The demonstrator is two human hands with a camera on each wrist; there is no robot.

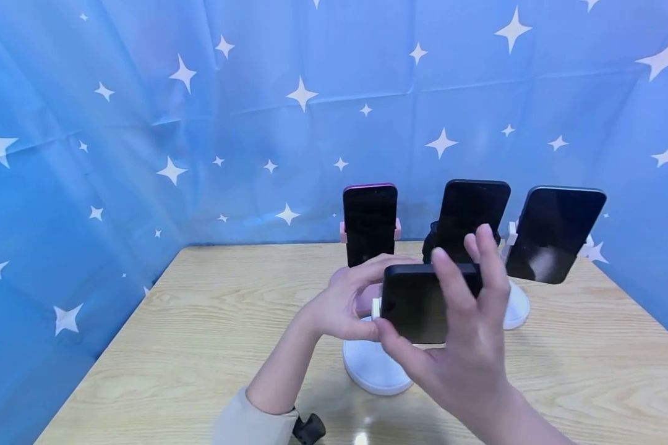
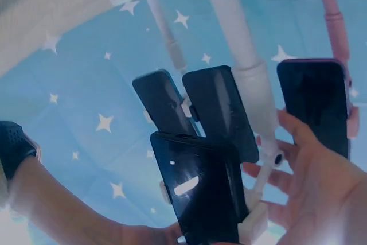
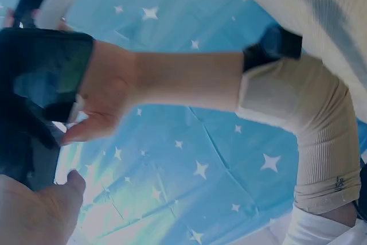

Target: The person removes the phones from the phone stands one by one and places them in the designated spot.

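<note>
Head view: your right hand (image 1: pixel 470 349) is holding its fingers spread over the near black phone (image 1: pixel 412 312), while your left hand (image 1: pixel 339 312) is gripping around the clamp (image 1: pixel 376 308) of the white stand (image 1: pixel 375 374) carrying it; you seem to be adjusting its tilt, so be bracing the stand and pressing only edges. Left wrist view is revealing the stand's joint (image 2: pixel 268 156), hidden from the head camera; three mounted phones (image 1: pixel 371 225) are standing beyond.

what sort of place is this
Likely a staged tabletop setup, perhaps for filming or demonstration: a blue starry backdrop stands behind a wood-grain table, with several phones mounted on stands.
</note>
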